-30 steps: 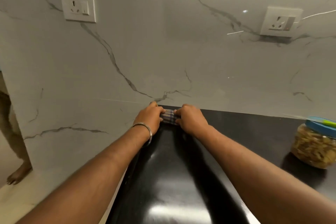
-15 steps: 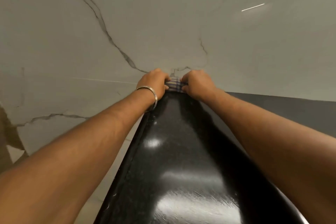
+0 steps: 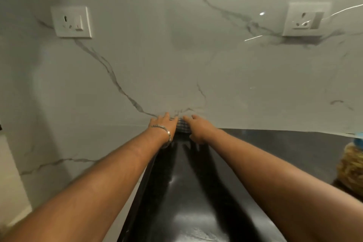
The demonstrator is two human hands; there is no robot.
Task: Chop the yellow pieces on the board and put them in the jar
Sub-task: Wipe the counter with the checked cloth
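Reaching with straightened fingers, left hand [image 3: 164, 124] and right hand [image 3: 196, 126] flank a checked cloth [image 3: 182, 126]; jar [image 3: 351, 165] apparently filled, no board visible.

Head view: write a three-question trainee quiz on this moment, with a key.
1. True or false: both hands touch the checked cloth.
2. The jar stands at which edge of the view? A right, B left, C top.
3. Fill in: the bracelet is on the ___ wrist.

Key: 1 true, the left hand and right hand flank it with fingers straight; 2 A; 3 left.
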